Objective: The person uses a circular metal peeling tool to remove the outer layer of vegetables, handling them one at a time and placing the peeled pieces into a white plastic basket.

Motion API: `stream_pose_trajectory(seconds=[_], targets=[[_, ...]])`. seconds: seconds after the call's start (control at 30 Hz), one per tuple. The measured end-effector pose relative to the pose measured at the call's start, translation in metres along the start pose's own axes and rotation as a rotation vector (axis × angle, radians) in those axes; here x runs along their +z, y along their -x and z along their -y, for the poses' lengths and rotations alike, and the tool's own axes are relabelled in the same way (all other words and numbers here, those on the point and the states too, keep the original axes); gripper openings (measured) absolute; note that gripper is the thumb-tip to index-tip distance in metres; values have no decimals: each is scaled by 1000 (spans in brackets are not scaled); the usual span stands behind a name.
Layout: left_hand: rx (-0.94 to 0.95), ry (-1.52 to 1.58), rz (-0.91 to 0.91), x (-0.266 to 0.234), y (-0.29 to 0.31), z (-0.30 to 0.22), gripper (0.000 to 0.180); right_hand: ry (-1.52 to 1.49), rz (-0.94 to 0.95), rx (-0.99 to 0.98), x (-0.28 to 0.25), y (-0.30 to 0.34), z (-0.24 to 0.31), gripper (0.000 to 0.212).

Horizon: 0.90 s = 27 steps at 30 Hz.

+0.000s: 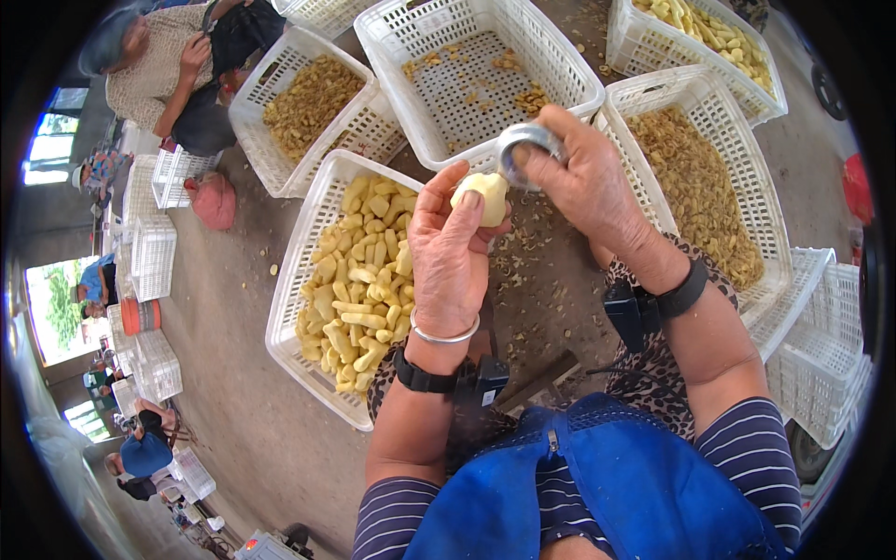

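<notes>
My left hand [448, 266] is closed round a peeled, pale yellow piece of ginger [482, 198], its thumb lying across the front. Against the upper right side of that piece, my right hand [593, 177] grips a curved, shiny grey metal tool [525, 149]. Motion blurs the tool, and its working edge cannot be made out. Beside my left forearm stands a white crate [287, 289] filled with peeled ginger pieces [369, 280]. Past my right hand, another white crate [767, 187] holds a heap of brownish-yellow shavings or small pieces [691, 177].
Ahead, a white crate [383, 42] has a few scraps on its perforated bottom. Further crates of brownish [313, 107] and yellow [705, 33] pieces stand left and right. Stacked crates [821, 336] are at my right. A seated person [168, 75] is at upper left; shavings litter the floor.
</notes>
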<state>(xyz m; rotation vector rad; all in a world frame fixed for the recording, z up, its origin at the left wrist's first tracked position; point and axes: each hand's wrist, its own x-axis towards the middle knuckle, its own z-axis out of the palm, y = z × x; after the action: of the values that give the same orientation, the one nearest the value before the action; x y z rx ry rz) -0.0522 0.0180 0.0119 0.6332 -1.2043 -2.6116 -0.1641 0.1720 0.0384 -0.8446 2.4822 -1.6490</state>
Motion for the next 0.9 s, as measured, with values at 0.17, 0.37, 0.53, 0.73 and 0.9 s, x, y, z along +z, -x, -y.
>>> stream_pose_trajectory(seconds=[0.17, 0.37, 0.53, 0.73, 0.9], targets=[[-67, 180, 91, -6, -1, -4, 36, -305, -77, 147, -11, -3, 0, 24], [-225, 353, 105, -9, -3, 0, 35, -286, 118, 90, -5, 1, 3, 24], [-293, 415, 189, -16, -4, 0, 37, -510, -16, 296, -8, -1, 6, 21], [-207, 372, 158, -18, -16, 8, 37, -408, 32, 73, -7, 2, -3, 22], [-139, 393, 262, -28, -20, 11, 36, -380, 41, 123, -2, 7, 7, 25]])
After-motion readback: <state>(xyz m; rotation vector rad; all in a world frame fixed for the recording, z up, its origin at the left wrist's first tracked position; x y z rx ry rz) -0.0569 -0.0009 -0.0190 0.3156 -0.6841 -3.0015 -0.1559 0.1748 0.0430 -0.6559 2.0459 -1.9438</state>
